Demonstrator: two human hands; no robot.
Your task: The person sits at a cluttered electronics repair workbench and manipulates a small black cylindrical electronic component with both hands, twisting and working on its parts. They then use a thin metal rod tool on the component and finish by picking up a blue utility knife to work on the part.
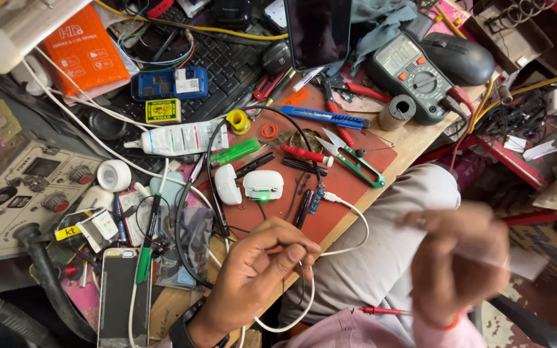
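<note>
Here the left hand (262, 261) pinches a thin black wire just below the white earbud case (263, 184), whose green light glows; the blurred right hand (459, 258) seems loosely curled, its grasp unclear.

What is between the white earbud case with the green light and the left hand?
In the head view, thin dark wires run over the red mat from the case down to the left hand; nothing else.

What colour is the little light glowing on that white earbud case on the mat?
Green. The light on the white earbud case shows best in the head view.
</note>
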